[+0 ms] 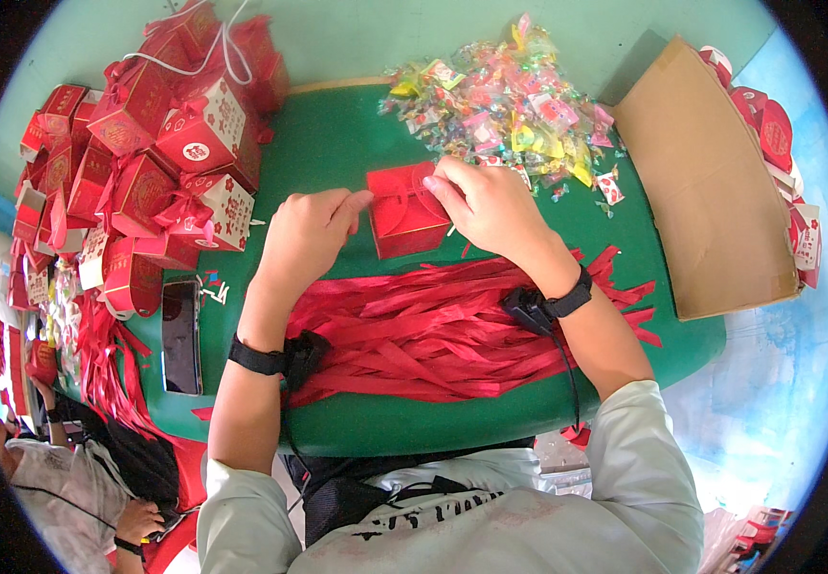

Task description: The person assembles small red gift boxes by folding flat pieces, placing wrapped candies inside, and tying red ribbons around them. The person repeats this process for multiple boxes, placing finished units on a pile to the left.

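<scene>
As I look on, heaps crowd the edges of a green table (pixel 323 134), its surface showing at the far middle.

Red gift boxes (pixel 146 182) line the left; red ribbon strips (pixel 414 335) spread short of the front edge; a cardboard piece (pixel 711 191) borders the right; wrapped sweets (pixel 519 100) lie at the far side. Mid-table, left hand (pixel 313 230) and right hand (pixel 491 206) are apart, fingers curled at opposite sides of a small red box (pixel 409 231); what they pinch I cannot tell. A phone (pixel 181 335) lies near the left edge.
</scene>
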Available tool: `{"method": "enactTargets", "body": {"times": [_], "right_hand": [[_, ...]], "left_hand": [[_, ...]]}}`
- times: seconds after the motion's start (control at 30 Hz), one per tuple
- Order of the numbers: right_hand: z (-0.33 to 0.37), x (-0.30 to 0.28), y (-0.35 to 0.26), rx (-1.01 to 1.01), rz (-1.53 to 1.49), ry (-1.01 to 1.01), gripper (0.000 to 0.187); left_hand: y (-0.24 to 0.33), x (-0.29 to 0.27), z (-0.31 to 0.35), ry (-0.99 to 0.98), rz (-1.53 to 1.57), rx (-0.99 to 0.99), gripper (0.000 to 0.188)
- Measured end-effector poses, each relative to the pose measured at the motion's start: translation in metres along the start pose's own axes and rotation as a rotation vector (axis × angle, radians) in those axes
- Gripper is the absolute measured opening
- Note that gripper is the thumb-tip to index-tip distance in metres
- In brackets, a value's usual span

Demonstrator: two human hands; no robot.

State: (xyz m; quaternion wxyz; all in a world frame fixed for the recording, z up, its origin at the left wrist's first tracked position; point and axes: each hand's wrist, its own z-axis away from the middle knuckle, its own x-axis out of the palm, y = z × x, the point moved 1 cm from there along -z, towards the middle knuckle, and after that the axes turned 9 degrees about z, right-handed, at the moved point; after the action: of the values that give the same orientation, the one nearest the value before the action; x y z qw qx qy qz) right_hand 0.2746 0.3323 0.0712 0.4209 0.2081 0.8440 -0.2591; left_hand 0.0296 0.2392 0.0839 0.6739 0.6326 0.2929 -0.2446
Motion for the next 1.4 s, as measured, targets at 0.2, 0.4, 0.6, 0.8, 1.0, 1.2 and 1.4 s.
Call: {"method": "enactTargets", "body": {"times": [0.2, 0.4, 0.6, 0.8, 1.0, 1.2, 1.4], "right_hand": [[-0.001, 0.0, 0.0, -0.021, 0.016, 0.021, 0.024], [-0.001, 0.001, 0.0, -0.029, 0.017, 0.018, 0.026], [-0.001, 0.001, 0.0, -0.038, 0.015, 0.019, 0.026], [-0.002, 0.001, 0.0, -0.018, -0.007, -0.007, 0.025], [0.0, 0.002, 0.003, 0.01, -0.015, -0.028, 0.024], [-0.001, 0.003, 0.002, -0.008, -0.015, -0.023, 0.025], [-0.001, 0.005, 0.003, -0.02, -0.032, -0.022, 0.026]], "left_hand": [[-0.024, -0.006, -0.002, 0.113, 0.257, 0.327, 0.025], [-0.013, -0.023, 0.003, 0.132, 0.089, 0.15, 0.022], [-0.022, -0.021, 0.002, 0.043, -0.04, 0.106, 0.023], [-0.045, -0.015, 0.0, 0.021, -0.028, 0.314, 0.021], [-0.023, -0.025, 0.004, -0.076, -0.037, 0.175, 0.019], [-0.032, -0.022, 0.003, 0.016, -0.139, 0.222, 0.021], [-0.04, -0.014, 0.002, -0.054, -0.087, 0.241, 0.02]]}}
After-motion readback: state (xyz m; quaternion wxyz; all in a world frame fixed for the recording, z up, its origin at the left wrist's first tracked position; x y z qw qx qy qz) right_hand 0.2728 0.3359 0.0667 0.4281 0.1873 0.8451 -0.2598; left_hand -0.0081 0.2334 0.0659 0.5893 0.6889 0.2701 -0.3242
